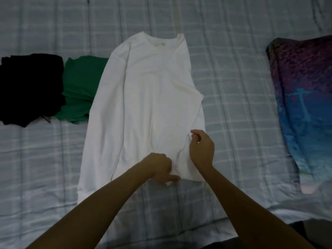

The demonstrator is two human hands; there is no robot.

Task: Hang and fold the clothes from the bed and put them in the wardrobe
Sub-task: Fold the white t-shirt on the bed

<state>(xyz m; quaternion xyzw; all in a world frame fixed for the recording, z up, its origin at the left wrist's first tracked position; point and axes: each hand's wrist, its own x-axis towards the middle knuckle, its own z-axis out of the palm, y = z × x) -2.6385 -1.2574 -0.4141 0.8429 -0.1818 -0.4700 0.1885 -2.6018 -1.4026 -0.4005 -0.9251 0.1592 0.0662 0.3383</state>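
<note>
A white long-sleeved shirt (149,97) lies flat on the bed, collar away from me, its left sleeve stretched down along the body and its right side folded inward. My left hand (159,168) pinches the shirt's bottom hem near the middle. Slightly higher, at the folded right side of the shirt, my right hand (201,146) has its fingers curled and pinches the fabric there.
A folded green garment (80,87) and a folded black garment (30,87) lie side by side left of the shirt. A purple and blue patterned pillow (305,105) lies at the right. The bed's grey checked cover (233,87) stretches all around.
</note>
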